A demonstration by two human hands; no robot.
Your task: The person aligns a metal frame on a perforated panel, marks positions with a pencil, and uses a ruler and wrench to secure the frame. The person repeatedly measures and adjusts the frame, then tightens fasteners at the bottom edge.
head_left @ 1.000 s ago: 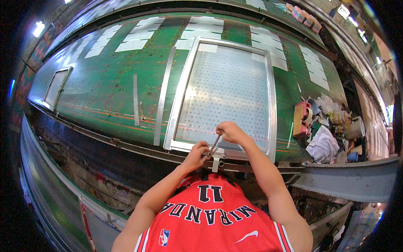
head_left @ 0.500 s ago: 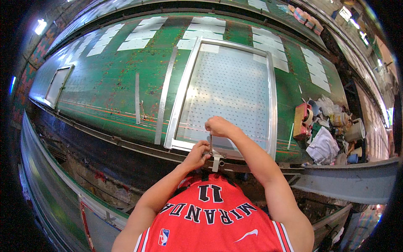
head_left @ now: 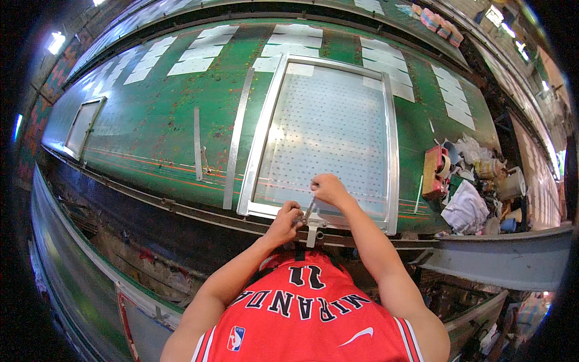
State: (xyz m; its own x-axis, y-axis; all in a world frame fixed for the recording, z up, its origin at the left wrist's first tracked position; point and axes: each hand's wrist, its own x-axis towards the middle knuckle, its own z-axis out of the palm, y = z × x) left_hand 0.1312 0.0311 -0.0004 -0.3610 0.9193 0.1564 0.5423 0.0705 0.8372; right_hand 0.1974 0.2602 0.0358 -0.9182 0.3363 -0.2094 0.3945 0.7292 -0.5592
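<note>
My right hand (head_left: 329, 189) is closed around the upper end of a wrench (head_left: 310, 208), a slim metal tool slanting down to the left over the near edge of a screen printing frame (head_left: 248, 183). Where its lower end meets small metal hardware, my left hand (head_left: 286, 224) has its fingers curled and pinched; what lies between them is too small to make out. Just right of those fingers, a pale metal bracket (head_left: 312, 235) hangs at the table's edge. The frame has silver bars and a pale mesh (head_left: 329, 133) with rows of small dark marks.
White sheets (head_left: 294, 41) lie in rows on the green table (head_left: 163, 120). Two metal strips (head_left: 239, 139) (head_left: 197, 145) rest left of the frame, and a smaller frame (head_left: 84, 128) farther left. Rolls, cups and a white cloth (head_left: 464, 208) crowd the right end.
My right hand has moved right and slightly nearer, swinging the wrench from nearly upright to a rightward slant. My left hand has stayed almost in place.
</note>
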